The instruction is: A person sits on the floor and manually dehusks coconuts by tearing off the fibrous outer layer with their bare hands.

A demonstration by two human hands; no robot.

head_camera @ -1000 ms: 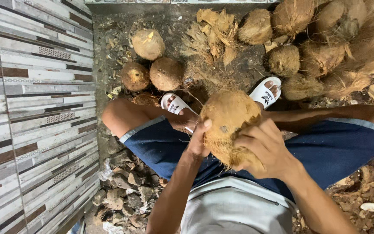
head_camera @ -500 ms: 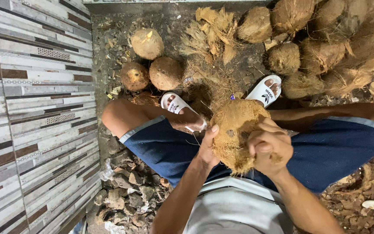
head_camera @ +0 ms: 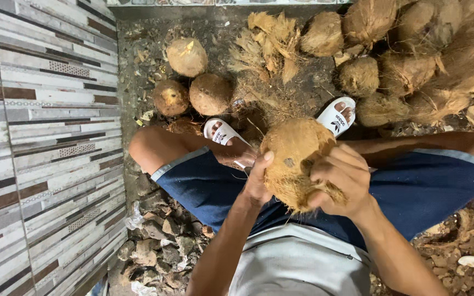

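Since the earlier frame, we note the right hand [head_camera: 342,176] has slid round the coconut [head_camera: 296,159] to its lower right flank, and the nut has turned slightly. At the frame's left stands a striped tile wall [head_camera: 39,137], glossy and flat. Right of it, three husked coconuts [head_camera: 193,82] lie on the dirt floor [head_camera: 138,55], round and matted brown. At centre the left hand [head_camera: 258,178] braces the held coconut from the left, thumb up along its side; its fingers are closed on the shell. The right hand's fingers [head_camera: 340,164] are curled tight into the loose fibre. We judge the step best done by gripping fibre low and peeling away from the body. Upper right, a heap of shaggy husks [head_camera: 412,49] sits dry and stringy.
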